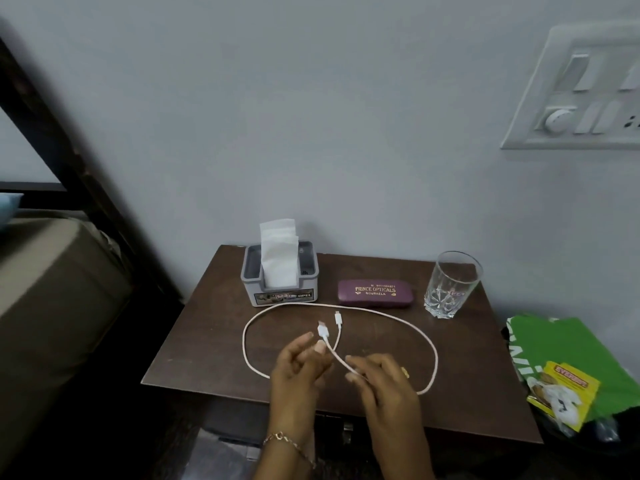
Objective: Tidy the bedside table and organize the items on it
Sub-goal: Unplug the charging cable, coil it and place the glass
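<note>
Loosely, left hand touching cable, right hand pinching it.

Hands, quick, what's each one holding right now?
Left hand: fingertips at the pale pink charging cable by its white plug; grip cannot be told.
Right hand: pinches the same cable.

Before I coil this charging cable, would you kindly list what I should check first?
1. Both plugs of the pale pink charging cable free: ok.
2. Cable unknotted, one crossing only: ok.
3. Right hand pinches the cable: ok.
4. Left hand grips it: cannot tell.
5. Clear drinking glass upright, outside the loop: ok.
6. Loop clear of grey tissue box and purple spectacle case: cannot tell.
</note>
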Demonstrator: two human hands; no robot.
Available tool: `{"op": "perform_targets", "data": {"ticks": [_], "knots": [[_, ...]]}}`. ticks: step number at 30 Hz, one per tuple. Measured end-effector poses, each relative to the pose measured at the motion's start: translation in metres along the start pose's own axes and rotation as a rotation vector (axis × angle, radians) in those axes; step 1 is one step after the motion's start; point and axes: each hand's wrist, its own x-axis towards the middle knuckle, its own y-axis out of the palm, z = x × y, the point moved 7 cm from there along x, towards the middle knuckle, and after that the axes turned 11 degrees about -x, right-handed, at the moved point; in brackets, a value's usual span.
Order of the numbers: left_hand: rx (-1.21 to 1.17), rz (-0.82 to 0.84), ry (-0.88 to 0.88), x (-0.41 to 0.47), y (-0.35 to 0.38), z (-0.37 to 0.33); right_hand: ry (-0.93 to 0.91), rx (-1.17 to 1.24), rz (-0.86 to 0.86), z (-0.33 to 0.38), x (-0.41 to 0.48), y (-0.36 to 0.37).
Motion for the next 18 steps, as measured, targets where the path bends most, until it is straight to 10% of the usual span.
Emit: {"op": "perform_targets", "data": {"ticks": [10,18], "knots": [[0.185,0.037,0.151,0.012,0.014,-0.024,-0.149,-0.387,0.175,-0.003,-0.005,-0.002],[0.585,0.172,0.41,0.012,0.016,-0.041,0.319,-0.517,0.208,-0.039,-0.001,-0.045]]}}
